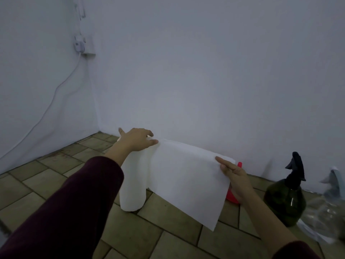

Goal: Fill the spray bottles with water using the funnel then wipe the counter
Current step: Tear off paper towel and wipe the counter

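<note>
A white paper towel roll [132,186] stands upright on the tiled counter [164,232] near the wall. My left hand [137,139] rests on top of the roll, fingers spread. A sheet of paper towel [186,184] stretches from the roll to the right, and my right hand [235,176] pinches its far edge. A red funnel [232,198] is mostly hidden behind the sheet and my right hand. A dark green spray bottle [285,200] with a black trigger head stands at the right. A clear spray bottle [332,186] sits blurred at the far right edge.
White walls meet in a corner behind the counter. A plug in a wall socket [80,44] at the upper left trails a white cable [50,101] down the left wall. Something pale and blurred lies at the counter's right edge.
</note>
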